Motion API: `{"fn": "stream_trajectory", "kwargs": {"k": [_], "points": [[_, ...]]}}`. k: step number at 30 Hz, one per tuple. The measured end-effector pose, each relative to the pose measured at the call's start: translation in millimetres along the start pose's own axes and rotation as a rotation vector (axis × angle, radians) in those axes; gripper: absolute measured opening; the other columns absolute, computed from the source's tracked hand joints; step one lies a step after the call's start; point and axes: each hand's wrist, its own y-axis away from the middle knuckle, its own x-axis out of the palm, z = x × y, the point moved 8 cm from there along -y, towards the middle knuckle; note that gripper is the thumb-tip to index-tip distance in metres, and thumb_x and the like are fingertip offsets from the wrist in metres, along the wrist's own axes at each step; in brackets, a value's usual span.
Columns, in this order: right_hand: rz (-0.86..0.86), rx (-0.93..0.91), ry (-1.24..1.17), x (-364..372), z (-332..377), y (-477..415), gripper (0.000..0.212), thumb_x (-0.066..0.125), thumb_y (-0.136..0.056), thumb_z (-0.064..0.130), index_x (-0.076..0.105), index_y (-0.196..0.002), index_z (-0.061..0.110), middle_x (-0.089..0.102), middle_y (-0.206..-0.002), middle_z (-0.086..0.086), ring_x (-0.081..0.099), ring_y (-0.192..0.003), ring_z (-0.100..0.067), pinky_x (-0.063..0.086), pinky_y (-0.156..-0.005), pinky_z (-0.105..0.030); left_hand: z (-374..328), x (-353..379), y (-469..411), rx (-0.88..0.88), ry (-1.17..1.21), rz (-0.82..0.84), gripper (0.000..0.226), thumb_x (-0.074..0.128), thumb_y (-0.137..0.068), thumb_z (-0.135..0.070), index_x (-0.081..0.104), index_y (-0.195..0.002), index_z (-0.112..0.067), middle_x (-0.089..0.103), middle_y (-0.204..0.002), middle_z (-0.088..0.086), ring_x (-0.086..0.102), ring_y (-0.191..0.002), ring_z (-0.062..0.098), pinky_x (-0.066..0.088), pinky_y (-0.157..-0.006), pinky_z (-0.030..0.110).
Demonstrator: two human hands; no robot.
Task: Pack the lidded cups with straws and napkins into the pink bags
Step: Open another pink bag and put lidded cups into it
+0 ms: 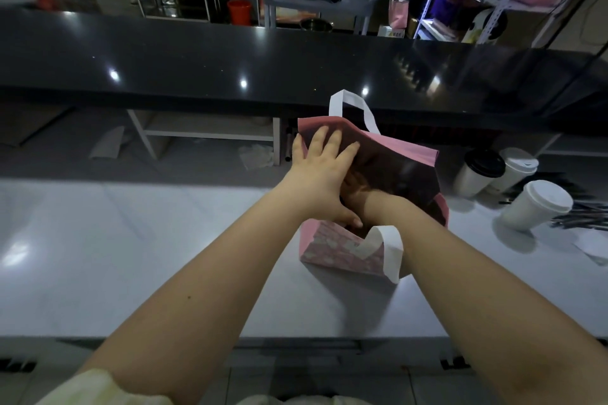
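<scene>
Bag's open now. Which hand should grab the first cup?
Probably the right hand: it is inside the pink bag, but the cups stand on its side. The left hand spreads the bag's mouth and would have to cross over.

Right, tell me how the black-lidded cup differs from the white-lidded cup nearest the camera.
The black-lidded cup has a dark lid; the nearest white-lidded cup has a white one. The black-lidded cup sits farther back, touching or overlapping another cup; the white-lidded one stands apart, nearer the table's front edge, beside the dark straws. Both have white bodies, appear tilted in this wide-angle view, and remain outside the pink bag.
</scene>
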Motion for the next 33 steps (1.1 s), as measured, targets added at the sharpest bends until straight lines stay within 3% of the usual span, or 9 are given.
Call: {"fn": "stream_trajectory", "kwargs": {"k": [4,8,13,16,18,21,24,28,33], "points": [[0.07,-0.024,0.041,14.4,3.7,3.4,0.091,0.04,-0.093,0.062,-0.02,-0.151,0.026,-0.036,-0.155,-0.005,-0.033,-0.141,-0.032,0.001,-0.116,-0.061,4.6,5.9,-3.3,-0.039,-0.06,0.012,0.126,0.071,-0.059,-0.076,0.005,-0.154,-0.025,-0.002,-0.163,0.012,-0.017,-0.147,0.034,-0.008,-0.113,0.068],[0.078,-0.008,0.055,17.5,7.8,1.7,0.083,0.038,-0.098,0.052,-0.022,-0.15,0.028,-0.036,-0.154,-0.005,-0.033,-0.141,-0.031,-0.001,-0.116,-0.061,11.5,9.6,-2.3,-0.043,-0.051,-0.006,0.12,0.07,-0.064,-0.074,0.007,-0.154,-0.026,-0.001,-0.163,0.011,-0.016,-0.148,0.033,-0.011,-0.112,0.065],[0.016,0.031,0.103,18.1,13.8,7.3,0.069,0.027,-0.102,0.048,-0.014,-0.153,0.023,-0.024,-0.159,-0.008,-0.023,-0.146,-0.029,-0.009,-0.117,-0.052,13.6,6.3,-3.9,-0.027,-0.016,-0.008,0.117,0.07,-0.065,-0.071,0.007,-0.154,-0.028,0.001,-0.163,0.009,-0.014,-0.148,0.032,-0.007,-0.114,0.065],[0.063,-0.014,0.056,6.5,15.7,12.1,0.07,0.031,-0.103,0.044,-0.013,-0.153,0.021,-0.023,-0.16,-0.006,-0.023,-0.146,-0.026,-0.015,-0.115,-0.045,12.8,2.2,-5.9,-0.02,0.0,-0.012,0.11,0.069,-0.07,-0.068,0.01,-0.154,-0.029,0.004,-0.163,0.007,-0.009,-0.149,0.032,-0.003,-0.116,0.064],[0.114,-0.029,-0.102,-6.1,11.4,16.1,0.076,0.045,-0.099,0.042,-0.003,-0.155,0.023,-0.016,-0.161,-0.003,-0.013,-0.148,-0.025,-0.005,-0.117,-0.042,14.1,-4.1,-7.3,-0.013,0.009,-0.043,0.1,0.067,-0.075,-0.064,0.015,-0.153,-0.029,0.014,-0.162,0.006,0.0,-0.149,0.031,0.002,-0.117,0.063],[0.033,0.011,-0.306,-33.0,-6.9,23.6,0.073,0.065,-0.089,0.036,0.028,-0.151,0.026,0.016,-0.16,0.0,0.023,-0.142,-0.028,0.026,-0.115,-0.043,19.1,-21.3,-9.1,-0.003,0.004,-0.135,0.08,0.061,-0.082,-0.057,0.027,-0.149,-0.029,0.035,-0.152,0.002,0.019,-0.143,0.029,0.012,-0.116,0.057],[-0.119,0.026,-0.42,-57.2,-22.4,41.4,0.054,0.065,-0.088,0.031,0.048,-0.139,0.032,0.052,-0.136,0.004,0.052,-0.118,-0.022,0.043,-0.1,-0.037,19.6,-33.6,-13.0,0.021,-0.015,-0.152,0.068,0.059,-0.085,-0.049,0.035,-0.146,-0.03,0.046,-0.143,0.001,0.031,-0.133,0.029,0.022,-0.108,0.051],[-0.311,0.144,-0.484,-73.9,-45.5,73.0,0.041,0.068,-0.083,0.025,0.06,-0.123,0.036,0.064,-0.108,0.008,0.059,-0.092,-0.013,0.052,-0.081,-0.034,6.8,-45.8,-18.8,0.057,-0.065,-0.115,0.048,0.054,-0.09,-0.042,0.049,-0.137,-0.03,0.056,-0.127,0.001,0.043,-0.12,0.028,0.032,-0.1,0.048],[-0.514,0.264,-0.377,-89.2,-72.5,115.3,0.032,0.065,-0.085,0.023,0.063,-0.115,0.034,0.062,-0.109,0.005,0.058,-0.092,-0.015,0.052,-0.074,-0.035,-32.1,-67.0,-24.7,0.106,-0.167,-0.182,0.03,0.048,-0.093,-0.03,0.06,-0.119,-0.022,0.06,-0.107,0.003,0.05,-0.103,0.028,0.035,-0.085,0.04]]}}
